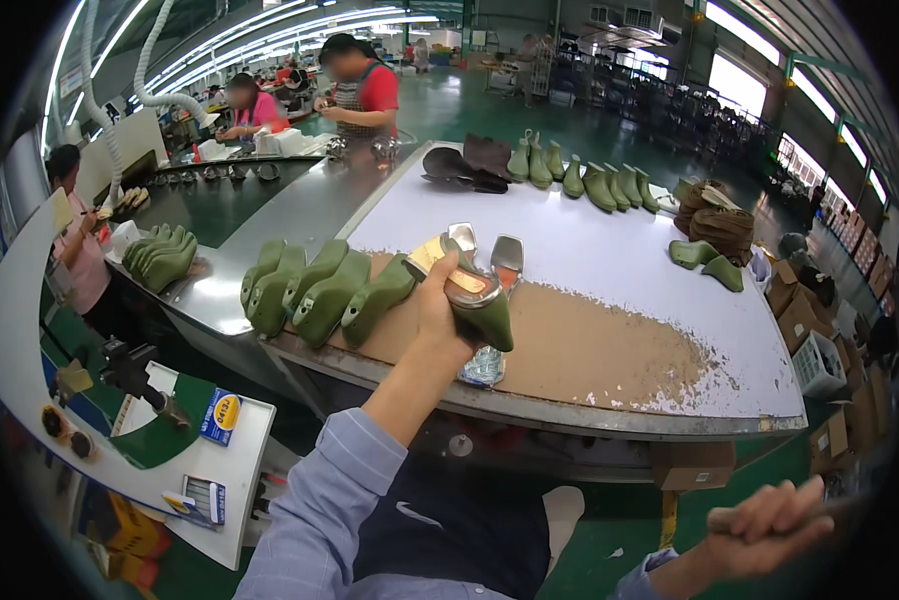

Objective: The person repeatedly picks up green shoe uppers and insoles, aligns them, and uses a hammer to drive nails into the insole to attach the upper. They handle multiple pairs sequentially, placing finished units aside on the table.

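My left hand [439, 310] is closed around a green shoe last [489, 320], held sole up above the near edge of the table. A tan insole [461, 280] lies along the last's underside, with my thumb on it. Just beyond are two square-ended silvery pieces [507, 253], partly hidden by the hand and the last. Below the last sits a small container of shiny bits [483, 367], too small to name. At the lower right my right hand [769, 525] is raised with curled fingers, off the table; a dark blurred shape beside it cannot be made out.
Several green lasts [334, 295] line the table's left end; more [594, 185] stand along its far edge. Brown material [714, 220] is heaped at the right. A white side table [244, 480] holds small boxes [221, 415]. Cartons [804, 310] stand at right. Co-workers [364, 95] work beyond.
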A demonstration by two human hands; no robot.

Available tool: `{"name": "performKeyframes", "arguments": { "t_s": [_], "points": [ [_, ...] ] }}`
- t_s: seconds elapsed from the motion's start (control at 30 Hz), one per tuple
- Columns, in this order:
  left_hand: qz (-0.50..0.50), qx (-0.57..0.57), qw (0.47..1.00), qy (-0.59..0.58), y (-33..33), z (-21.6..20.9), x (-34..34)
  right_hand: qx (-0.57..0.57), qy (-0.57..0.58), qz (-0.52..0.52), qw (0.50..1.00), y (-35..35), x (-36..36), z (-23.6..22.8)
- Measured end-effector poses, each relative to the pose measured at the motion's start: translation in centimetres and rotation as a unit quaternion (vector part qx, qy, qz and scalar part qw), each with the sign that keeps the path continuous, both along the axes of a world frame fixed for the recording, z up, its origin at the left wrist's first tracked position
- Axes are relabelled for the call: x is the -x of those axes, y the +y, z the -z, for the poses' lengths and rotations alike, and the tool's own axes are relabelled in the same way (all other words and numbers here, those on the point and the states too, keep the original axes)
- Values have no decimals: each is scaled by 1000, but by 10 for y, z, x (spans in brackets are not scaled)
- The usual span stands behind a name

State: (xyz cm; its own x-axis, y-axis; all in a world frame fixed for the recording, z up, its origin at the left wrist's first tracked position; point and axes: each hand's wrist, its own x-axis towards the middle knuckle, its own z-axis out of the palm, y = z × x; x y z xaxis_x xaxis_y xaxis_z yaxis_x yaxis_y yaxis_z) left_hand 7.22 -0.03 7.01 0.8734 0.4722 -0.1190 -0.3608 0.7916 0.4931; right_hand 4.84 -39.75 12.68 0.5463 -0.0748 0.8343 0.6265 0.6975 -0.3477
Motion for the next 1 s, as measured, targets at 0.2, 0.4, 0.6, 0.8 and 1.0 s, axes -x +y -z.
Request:
{"name": "performKeyframes", "arguments": {
  "t_s": [0.2, 0.4, 0.6, 0.8, 1.0],
  "points": [
    [-100, -81, 991, 19, -37, 10, -19, 352, 197, 97, 910, 118, 24, 164],
    [-62, -1, 998, 19, -10, 9, 16, 70, 169, 156, 971, 78, -10, 46],
    [-84, -16, 996, -9, -22, 12, 6, 3, 271, 225, 936, 115, 31, 65],
    [-202, -280, 937, 55, -18, 24, 23, 293, 234, 63, 925, 106, 12, 143],
    [-206, -319, 923, 55, -13, 37, 30, 221, 51, 135, 965, 108, 7, 100]
  ]
}}
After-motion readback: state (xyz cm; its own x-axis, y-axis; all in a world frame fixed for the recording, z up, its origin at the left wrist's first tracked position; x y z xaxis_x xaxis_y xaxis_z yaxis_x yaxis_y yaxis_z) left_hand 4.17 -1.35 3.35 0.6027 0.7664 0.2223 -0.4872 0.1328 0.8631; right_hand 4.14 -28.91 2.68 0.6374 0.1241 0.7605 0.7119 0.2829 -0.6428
